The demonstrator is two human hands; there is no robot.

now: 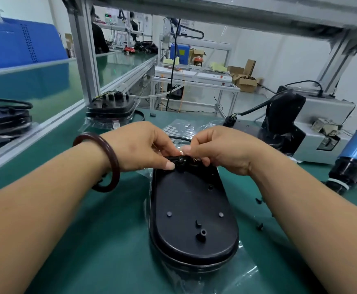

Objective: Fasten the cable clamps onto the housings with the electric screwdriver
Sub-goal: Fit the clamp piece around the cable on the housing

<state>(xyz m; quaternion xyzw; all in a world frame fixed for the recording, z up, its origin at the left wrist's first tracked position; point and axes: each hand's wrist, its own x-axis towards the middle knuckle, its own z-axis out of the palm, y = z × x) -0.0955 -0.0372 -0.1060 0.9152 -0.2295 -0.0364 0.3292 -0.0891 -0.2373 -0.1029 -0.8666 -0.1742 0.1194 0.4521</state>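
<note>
A black oval housing [192, 211] lies on a clear plastic bag on the green mat, right in front of me. At its far end sits a small black cable clamp [181, 160] over the cable entry. My left hand [139, 145] pinches the clamp from the left, thumb tip against it. My right hand [220, 149] pinches it from the right, where thin wires show under the fingers. The blue electric screwdriver [355, 153] lies at the right edge of the mat, untouched. A black cable [179, 138] runs away behind my hands.
Stacked black housings [111, 109] stand at the back of the mat, and more [5, 119] lie on the left behind an aluminium rail. A grey machine [313, 128] stands at the right. Small black parts [259, 225] lie loose right of the housing. A sheet of round pads [173, 130] lies behind my hands.
</note>
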